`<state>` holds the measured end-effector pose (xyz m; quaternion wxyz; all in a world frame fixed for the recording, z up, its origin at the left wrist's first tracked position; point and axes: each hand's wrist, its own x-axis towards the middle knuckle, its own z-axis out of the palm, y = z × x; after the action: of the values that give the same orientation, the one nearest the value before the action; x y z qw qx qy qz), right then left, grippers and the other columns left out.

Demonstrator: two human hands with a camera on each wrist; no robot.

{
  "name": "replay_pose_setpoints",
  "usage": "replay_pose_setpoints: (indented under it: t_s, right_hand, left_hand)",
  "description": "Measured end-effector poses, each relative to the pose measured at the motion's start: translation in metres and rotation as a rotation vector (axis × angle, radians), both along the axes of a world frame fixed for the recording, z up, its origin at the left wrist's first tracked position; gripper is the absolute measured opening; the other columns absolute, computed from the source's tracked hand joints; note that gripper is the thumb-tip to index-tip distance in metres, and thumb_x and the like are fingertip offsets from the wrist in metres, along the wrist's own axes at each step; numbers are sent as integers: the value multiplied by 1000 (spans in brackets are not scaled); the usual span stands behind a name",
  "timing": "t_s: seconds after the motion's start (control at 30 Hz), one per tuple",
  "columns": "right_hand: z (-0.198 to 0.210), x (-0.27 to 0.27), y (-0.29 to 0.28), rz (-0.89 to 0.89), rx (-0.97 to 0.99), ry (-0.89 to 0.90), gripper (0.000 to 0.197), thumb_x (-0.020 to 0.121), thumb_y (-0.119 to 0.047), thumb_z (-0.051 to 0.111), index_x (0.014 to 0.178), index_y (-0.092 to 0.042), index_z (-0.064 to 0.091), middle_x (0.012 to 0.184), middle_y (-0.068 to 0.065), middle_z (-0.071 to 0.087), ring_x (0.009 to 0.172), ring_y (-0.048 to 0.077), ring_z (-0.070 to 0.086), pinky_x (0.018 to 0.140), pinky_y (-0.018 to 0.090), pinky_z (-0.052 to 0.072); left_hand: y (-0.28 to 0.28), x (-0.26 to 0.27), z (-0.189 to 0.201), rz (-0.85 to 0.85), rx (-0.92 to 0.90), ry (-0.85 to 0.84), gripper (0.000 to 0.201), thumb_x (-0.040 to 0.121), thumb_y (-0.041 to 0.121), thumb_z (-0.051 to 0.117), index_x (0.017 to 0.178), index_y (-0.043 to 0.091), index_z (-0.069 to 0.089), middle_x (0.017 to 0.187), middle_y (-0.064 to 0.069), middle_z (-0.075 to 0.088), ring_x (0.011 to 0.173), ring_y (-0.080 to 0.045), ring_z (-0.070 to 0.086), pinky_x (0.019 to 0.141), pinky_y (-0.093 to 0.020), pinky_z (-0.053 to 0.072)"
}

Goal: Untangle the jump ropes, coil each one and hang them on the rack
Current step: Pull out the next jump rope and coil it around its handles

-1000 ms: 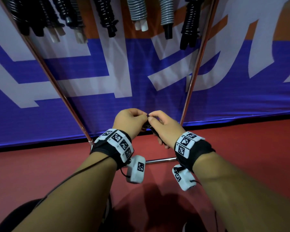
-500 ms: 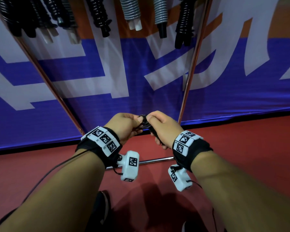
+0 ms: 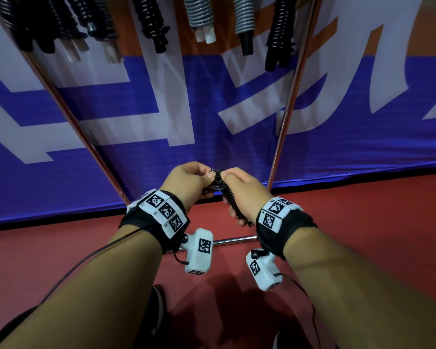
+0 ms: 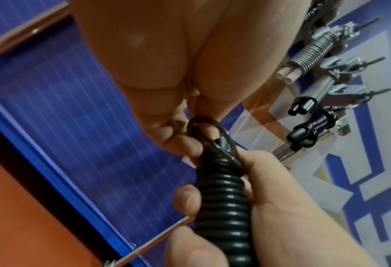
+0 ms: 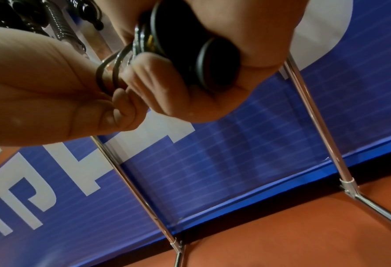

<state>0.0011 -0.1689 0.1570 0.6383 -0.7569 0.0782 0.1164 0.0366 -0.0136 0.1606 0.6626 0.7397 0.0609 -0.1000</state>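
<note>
gripping coiled black jump rope (image 3: 230,200) in right hand (image 3: 242,187), left hand (image 3: 186,182) pinching its loop

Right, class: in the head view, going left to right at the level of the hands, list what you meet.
Left rack pole → left hand → coiled black jump rope, held by both hands → right hand → right rack pole.
</note>
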Motion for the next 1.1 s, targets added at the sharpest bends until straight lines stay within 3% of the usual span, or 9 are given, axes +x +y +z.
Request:
replay_pose_setpoints:
  t_s: [0.13,0.2,0.37,0.5,0.63,0.77,0.9,1.0,1.1]
  right_hand:
    - [-2,1,-2,-12,150,109,24,105,-53,52,103,-37,69,77,8,63,50,22,53,52,28,41]
    - [0,1,-3,-28,232,154,28,105,-52,52,108,-31,70,78,9,62,49,21,50,53,27,39]
    - [8,2,-5,-47,362,240,41,105,-54,51,114,-18,69,81,10,61,49,20,46,50,25,35]
    - [7,2,-4,-67,371,251,46,106,-53,51,114,-12,70,80,11,62,49,21,46,48,26,36]
    - [10,2,-1,-81,361,212,44,107,-52,51,117,-13,69,79,11,62,50,22,48,49,27,36]
    - [10,2,-1,-88,326,136,36,108,-50,50,117,-21,70,79,11,64,50,23,51,49,27,37]
    - [3,5,-2,-47,102,8,27,108,-50,47,111,-34,67,78,8,66,54,25,57,47,30,43]
    - [-2,4,-1,-18,-12,-44,24,107,-53,46,106,-40,66,79,7,67,53,25,60,45,32,46]
    - [-1,2,-1,14,-83,-80,24,107,-53,43,105,-42,64,79,6,67,53,24,60,45,32,46]
  left_hand:
    - [2,-2,-2,25,-14,-43,8,95,9,75,101,7,70,82,-11,75,75,-25,71,76,-39,63]
    - [2,-2,-1,39,-58,-50,15,92,11,79,101,7,69,83,-10,75,76,-24,71,73,-37,61]
    - [-5,-4,2,90,-352,13,14,91,7,76,80,9,68,80,-10,74,69,-17,66,60,-23,54]
    - [-12,-8,-2,159,-418,39,13,90,16,79,91,3,74,88,-13,75,61,-15,59,61,-23,54]
    - [-11,-10,0,209,-265,-32,18,88,29,84,91,11,81,93,-11,80,71,-19,66,72,-30,56]
    - [-11,-12,10,177,-49,-135,22,88,41,83,90,20,84,84,-2,81,79,-20,77,82,-33,60]
    - [-8,-9,12,90,44,-108,11,91,32,81,92,21,85,83,-1,81,84,-20,79,94,-42,62]
    - [-5,-5,7,94,96,-119,21,92,23,81,112,28,79,77,8,79,76,-9,76,84,-32,61]
    - [-2,-1,7,84,149,-131,25,92,19,79,114,27,76,79,5,78,72,-9,74,77,-29,56]
